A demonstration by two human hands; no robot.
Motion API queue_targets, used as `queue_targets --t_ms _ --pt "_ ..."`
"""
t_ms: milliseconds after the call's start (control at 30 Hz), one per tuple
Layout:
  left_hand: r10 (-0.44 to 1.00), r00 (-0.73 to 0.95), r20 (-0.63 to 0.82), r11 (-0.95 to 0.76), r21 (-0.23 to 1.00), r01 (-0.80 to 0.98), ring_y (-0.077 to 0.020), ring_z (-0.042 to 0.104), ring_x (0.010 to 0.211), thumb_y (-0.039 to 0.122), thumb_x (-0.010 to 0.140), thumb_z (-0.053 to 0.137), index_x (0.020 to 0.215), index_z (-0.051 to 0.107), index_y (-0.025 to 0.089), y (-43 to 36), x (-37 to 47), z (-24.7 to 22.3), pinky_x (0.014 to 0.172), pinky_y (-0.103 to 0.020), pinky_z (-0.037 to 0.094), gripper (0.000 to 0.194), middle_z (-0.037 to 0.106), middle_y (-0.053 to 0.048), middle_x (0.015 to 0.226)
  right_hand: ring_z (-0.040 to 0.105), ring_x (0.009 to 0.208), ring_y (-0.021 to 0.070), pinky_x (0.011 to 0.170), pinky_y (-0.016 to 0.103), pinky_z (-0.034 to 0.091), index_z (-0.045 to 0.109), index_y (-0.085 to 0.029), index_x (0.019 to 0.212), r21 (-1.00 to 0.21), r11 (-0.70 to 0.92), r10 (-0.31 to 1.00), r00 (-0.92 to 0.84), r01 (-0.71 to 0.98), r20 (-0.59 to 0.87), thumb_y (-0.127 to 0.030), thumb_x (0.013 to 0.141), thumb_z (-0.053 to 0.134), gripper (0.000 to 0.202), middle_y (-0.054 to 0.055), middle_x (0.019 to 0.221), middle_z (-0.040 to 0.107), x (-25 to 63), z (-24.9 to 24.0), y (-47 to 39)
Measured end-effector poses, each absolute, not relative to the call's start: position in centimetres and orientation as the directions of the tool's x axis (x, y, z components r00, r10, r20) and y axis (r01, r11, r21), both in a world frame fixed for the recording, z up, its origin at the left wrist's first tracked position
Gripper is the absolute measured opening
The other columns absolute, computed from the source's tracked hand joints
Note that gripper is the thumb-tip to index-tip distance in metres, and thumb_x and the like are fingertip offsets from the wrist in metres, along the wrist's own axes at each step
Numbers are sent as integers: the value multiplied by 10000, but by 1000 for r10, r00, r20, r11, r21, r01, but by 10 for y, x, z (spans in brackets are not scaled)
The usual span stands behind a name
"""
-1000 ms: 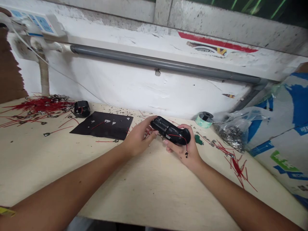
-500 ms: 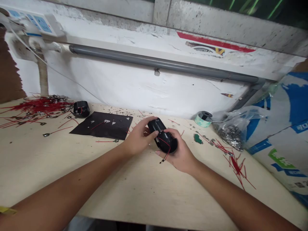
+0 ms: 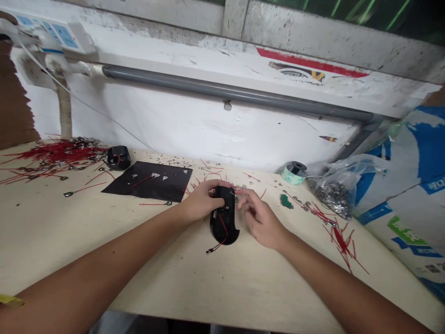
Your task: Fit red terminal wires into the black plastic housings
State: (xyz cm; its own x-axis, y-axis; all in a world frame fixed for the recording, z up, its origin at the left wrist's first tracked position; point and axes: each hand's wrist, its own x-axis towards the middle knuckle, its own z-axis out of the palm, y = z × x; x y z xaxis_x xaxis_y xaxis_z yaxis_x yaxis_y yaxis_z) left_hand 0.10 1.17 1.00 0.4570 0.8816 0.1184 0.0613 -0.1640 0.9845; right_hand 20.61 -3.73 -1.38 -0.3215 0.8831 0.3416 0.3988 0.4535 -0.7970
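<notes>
A long black plastic housing (image 3: 222, 227) with rounded ends stands tilted over the table, a small connector dangling at its lower end on a red and a black wire. My left hand (image 3: 201, 203) is closed on the upper left of the housing, thumb across its face and fingers over the top. My right hand (image 3: 262, 220) is off the housing's body, fingers loosely bent and apart, the index fingertip close to its top right corner. Whether that fingertip touches the corner or a thin red wire there, I cannot tell.
Behind my left hand lies a black sheet (image 3: 163, 185) with small metal tabs. Farther left are another black housing (image 3: 118, 157) and a heap of red wires (image 3: 66, 150). On the right are a tape spool (image 3: 294, 172), a bag of metal parts (image 3: 335, 192) and a large printed sack (image 3: 406, 195).
The housing has turned more upright, its lower end swinging left with the dangling connector. My right hand has let go of its lower right side; my left hand keeps hold.
</notes>
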Motion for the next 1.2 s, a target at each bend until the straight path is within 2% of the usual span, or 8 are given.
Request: queue_targets --t_ms 167,300,433,567,700,800,967,1200 --pt "824 530 201 -306 945 117 -236 670 1048 130 752 615 1274 581 204 10 2 6 893 -417 558 528 669 -111 1231 540 707 156 643 307 469 605 -270 1244 -814 425 905 -188 396 381 -303 961 524 297 32 941 585 202 -14 -31" --pt "782 576 236 -394 904 166 -239 633 1130 188 812 634 1339 548 223 9 2 5 952 -428 521 535 635 -112 1301 572 825 196 721 339 481 705 -258 1109 -766 490 869 -167 416 465 -361 954 565 232 48 917 596 203 -14 -27" --pt "757 598 264 -475 851 224 -238 630 1129 195 834 631 1235 639 228 9 3 5 972 -434 498 402 658 -89 1277 581 794 175 717 327 488 705 -246 1040 -806 481 874 -118 345 471 -388 917 628 203 46 939 610 203 -16 -26" --pt "762 601 242 -492 820 293 -242 663 1036 223 831 641 1115 692 215 9 3 4 927 -447 519 288 699 -87 1177 580 657 157 624 303 474 676 -224 960 -919 344 939 -82 193 335 -424 847 713 233 4 736 635 199 -18 -28" --pt "718 573 396 -623 733 274 -267 587 1207 199 806 664 1002 718 214 10 2 3 1059 -482 440 204 643 -114 1255 540 548 129 529 277 435 705 -202 946 -953 278 960 -73 125 270 -423 776 780 288 -7 666 645 196 -16 -29" --pt "665 608 433 -682 684 259 -256 614 1125 180 816 654 965 720 222 11 1 4 1044 -490 443 168 676 -100 1140 546 542 128 501 268 424 723 -191 981 -954 274 961 -74 120 267 -422 764 791 324 12 692 673 196 -18 -30" --pt "677 650 347 -603 767 219 -207 658 951 208 855 632 980 719 203 12 0 8 899 -405 519 152 704 -73 1022 478 456 117 424 254 355 723 -189 976 -959 247 969 -60 140 241 -445 804 753 310 -4 593 634 199 -25 -30" --pt "772 552 317 -456 880 132 -207 687 900 303 859 657 898 740 174 9 3 14 867 -388 546 158 750 -74 932 516 508 128 478 272 425 691 -207 847 -906 354 935 -62 231 350 -424 816 747 226 4 658 643 196 -20 -34"
